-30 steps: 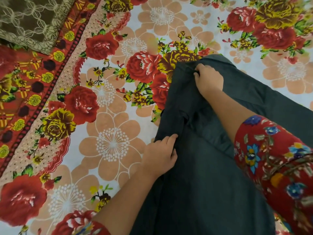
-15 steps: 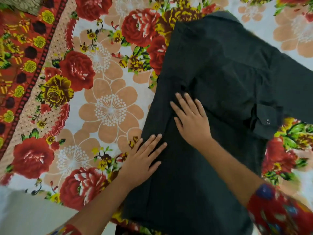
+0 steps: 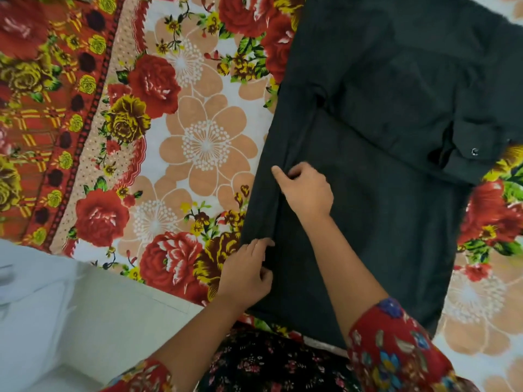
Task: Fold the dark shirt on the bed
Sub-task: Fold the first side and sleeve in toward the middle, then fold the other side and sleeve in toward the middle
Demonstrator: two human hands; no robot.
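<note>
Dark shirt [image 3: 382,165] fold between pinching fingers [image 3: 278,172]

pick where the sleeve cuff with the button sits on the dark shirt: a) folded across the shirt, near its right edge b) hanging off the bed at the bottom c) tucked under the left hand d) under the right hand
a: the cuff with its button lies folded over the dark shirt near its right edge, well away from the left hand and right hand, which work the shirt's left edge.

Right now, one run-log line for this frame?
stage: side fold | left hand: pinching left edge of dark cotton shirt | right hand: pinching same fold, farther up | cuff: lying across shirt
</note>
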